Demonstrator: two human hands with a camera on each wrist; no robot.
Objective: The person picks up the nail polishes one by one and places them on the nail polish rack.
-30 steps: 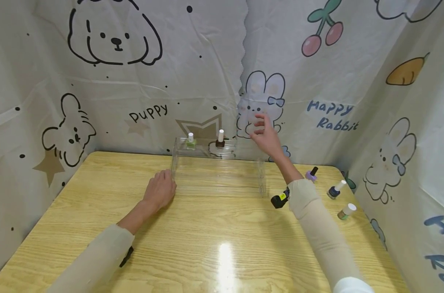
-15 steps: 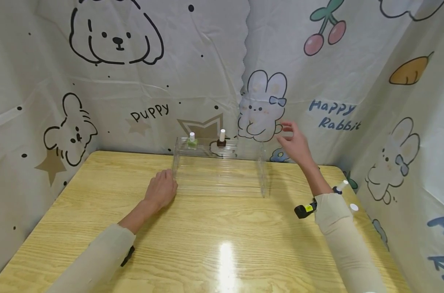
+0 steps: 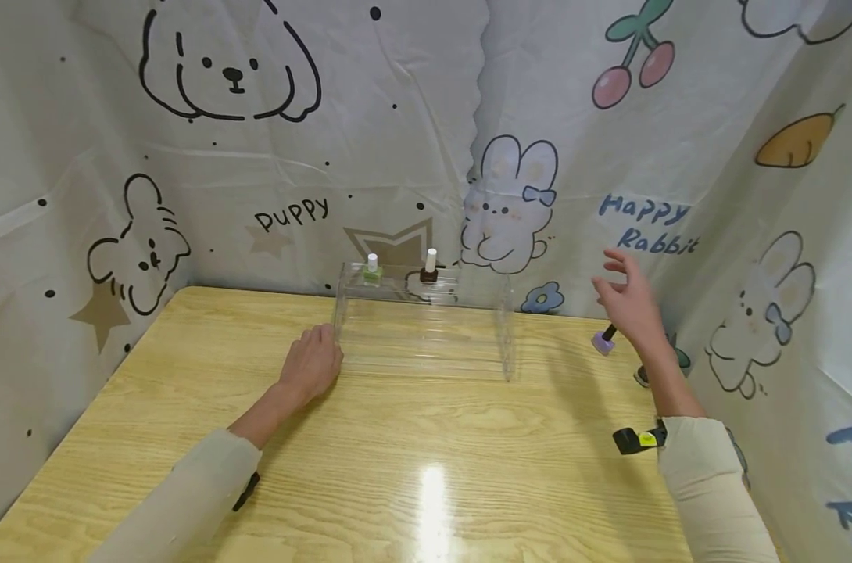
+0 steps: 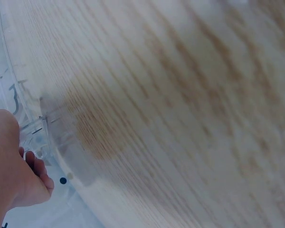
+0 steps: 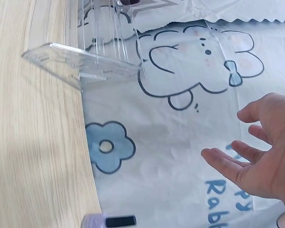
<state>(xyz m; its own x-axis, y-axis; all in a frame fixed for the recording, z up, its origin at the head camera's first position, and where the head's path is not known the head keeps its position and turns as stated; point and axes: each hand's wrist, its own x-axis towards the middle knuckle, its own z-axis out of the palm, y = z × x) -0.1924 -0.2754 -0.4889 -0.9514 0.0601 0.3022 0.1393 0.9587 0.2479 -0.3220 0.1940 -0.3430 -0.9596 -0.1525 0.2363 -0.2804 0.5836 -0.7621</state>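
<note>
A clear acrylic tiered display rack [image 3: 426, 336] stands at the back of the table. My left hand [image 3: 313, 361] grips its left side panel, with the thumb and curled fingers on either side of the edge in the left wrist view. On the top tier stand a green nail polish bottle [image 3: 373, 270] and a dark brown nail polish bottle [image 3: 430, 267], both white-capped. My right hand [image 3: 637, 305] is raised over the right side, fingers spread and holding nothing. Just below it stands a purple nail polish bottle [image 3: 602, 342] with a black cap, also partly visible in the right wrist view.
Another nail polish bottle [image 3: 642, 377] is mostly hidden behind my right wrist. The wooden table [image 3: 370, 461] meets a printed cloth [image 3: 398, 156] hanging at the back and sides. A black wrist camera [image 3: 631, 440] is strapped to my right arm.
My right hand has moved right and down, away from the rack to above the purple nail polish bottle. The left hand stays at the rack's left side.
</note>
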